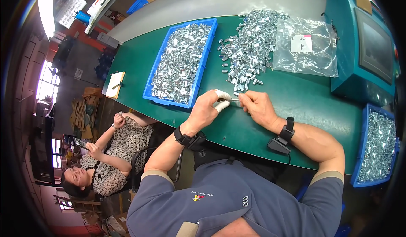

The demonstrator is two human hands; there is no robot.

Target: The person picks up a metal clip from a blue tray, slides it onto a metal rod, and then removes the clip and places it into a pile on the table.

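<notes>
My left hand [206,108] is closed in a pinch over the near part of the green table [296,106], with white coverings on its thumb and forefinger tips. Facing it, my right hand [261,110] has thumb and forefinger pressed together. A slim silvery metal piece [235,100] bridges the two sets of fingertips; its ends are hidden in them. Just beyond my hands spreads a loose pile of small shiny metal parts [253,42]. To the left, a blue tray [149,84] is heaped with similar parts.
A clear plastic bag [317,61] with a white label lies right of the pile. Behind it stands a teal machine [344,46] with a screen. Another blue tray [359,169] of metal parts is far right. A notepad [115,84] lies far left, near a seated person [112,161] holding a phone.
</notes>
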